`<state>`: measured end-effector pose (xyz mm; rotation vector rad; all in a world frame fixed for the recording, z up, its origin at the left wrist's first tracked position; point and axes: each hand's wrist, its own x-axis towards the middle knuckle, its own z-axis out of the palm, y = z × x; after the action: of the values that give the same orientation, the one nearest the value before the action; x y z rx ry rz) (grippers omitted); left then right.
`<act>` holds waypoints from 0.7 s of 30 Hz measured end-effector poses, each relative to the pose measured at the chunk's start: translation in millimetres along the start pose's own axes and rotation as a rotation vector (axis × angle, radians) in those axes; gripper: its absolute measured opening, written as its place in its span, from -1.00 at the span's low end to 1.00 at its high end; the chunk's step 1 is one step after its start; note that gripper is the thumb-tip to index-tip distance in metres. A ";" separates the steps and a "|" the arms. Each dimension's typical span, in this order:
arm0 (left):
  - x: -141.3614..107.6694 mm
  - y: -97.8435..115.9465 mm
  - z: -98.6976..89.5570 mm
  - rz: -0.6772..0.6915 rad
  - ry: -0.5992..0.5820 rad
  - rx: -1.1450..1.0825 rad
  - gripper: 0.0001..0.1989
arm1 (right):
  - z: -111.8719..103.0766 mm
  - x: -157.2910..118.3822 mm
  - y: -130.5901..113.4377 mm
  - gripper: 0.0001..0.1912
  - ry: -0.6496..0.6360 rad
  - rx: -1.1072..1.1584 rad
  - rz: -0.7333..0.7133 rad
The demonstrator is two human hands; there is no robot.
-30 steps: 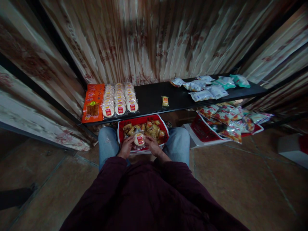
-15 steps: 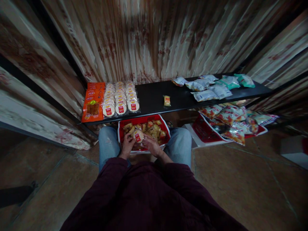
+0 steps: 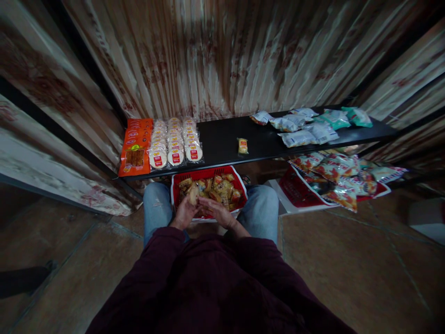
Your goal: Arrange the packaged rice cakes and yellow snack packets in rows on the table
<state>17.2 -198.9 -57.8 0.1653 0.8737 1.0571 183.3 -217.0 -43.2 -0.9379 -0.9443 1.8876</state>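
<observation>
Head view shows left hand (image 3: 187, 209) holding a round cracker (image 3: 193, 195).

So both hands are out front, low between the knees, and pretty close together. Left hand (image 3: 186, 211) has its fingers curled up in a pinch, kinda. Right hand (image 3: 216, 209) is flatter, fingers stretched across toward the left one. Forearms angle inward, sleeves down near the wrists.
</observation>
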 end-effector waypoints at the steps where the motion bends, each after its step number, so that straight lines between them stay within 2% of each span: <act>1: -0.1 -0.8 0.2 0.014 -0.006 0.016 -0.77 | -0.1 0.5 0.5 -0.50 0.007 0.010 0.004; 3: 0.2 -3.7 0.3 0.057 -0.006 0.082 -0.73 | -0.5 1.9 2.7 -0.47 0.033 0.024 0.016; 6: 1.9 -8.2 -0.3 0.137 0.048 0.208 -0.50 | -1.4 5.0 8.3 -0.44 0.069 0.023 0.009; 8: 3.5 -10.1 -1.6 0.182 0.084 0.256 -0.42 | -2.1 7.0 12.2 -0.46 0.088 0.004 -0.022; 15: 8.8 -11.3 -5.7 0.318 0.158 0.389 -0.49 | -6.3 11.2 17.4 -0.50 0.147 -0.090 -0.117; 21: 6.4 -7.1 1.4 0.401 0.178 0.479 -0.58 | -10.9 13.6 15.5 -0.49 0.231 -0.264 -0.225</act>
<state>24.3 -196.9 -63.9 0.6787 1.2825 1.2285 182.2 -208.3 -64.8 -1.1271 -1.1235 1.4548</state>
